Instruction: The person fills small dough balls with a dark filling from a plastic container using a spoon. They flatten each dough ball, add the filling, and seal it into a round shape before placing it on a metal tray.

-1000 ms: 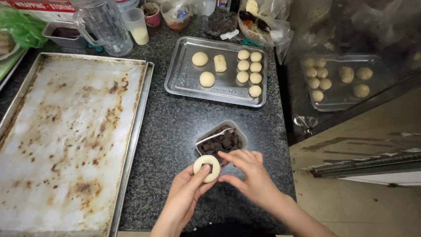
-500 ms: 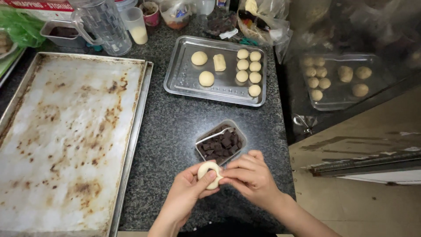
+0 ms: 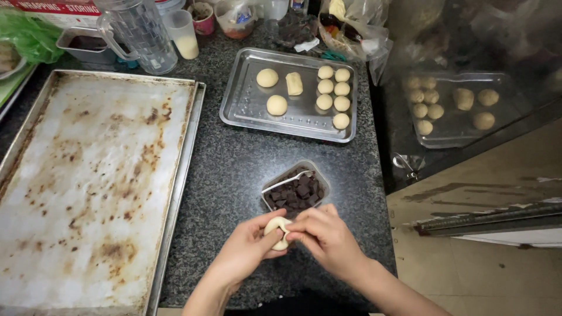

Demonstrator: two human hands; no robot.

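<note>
My left hand (image 3: 246,248) cups a small pale piece of dough (image 3: 277,229) over the front of the dark speckled counter (image 3: 228,169). My right hand (image 3: 325,237) pinches the dough's top edge closed with fingers and thumb. Just beyond the hands stands a small clear plastic tub of dark chocolate chunks (image 3: 295,192) with a white spoon in it. Farther back a small metal tray (image 3: 246,105) carries several round dough balls (image 3: 331,96) and one oblong piece.
A large stained baking sheet (image 3: 88,181) fills the left side. At the back stand a clear jug (image 3: 140,35), a cup of pale liquid (image 3: 184,35), bags and small containers. A glossy dark surface at right reflects the dough tray. The counter edge drops at right to a tiled floor.
The dough was a flat open disc in my left palm a second ago; both hands have since folded it up and pinched it into a closed lump.
</note>
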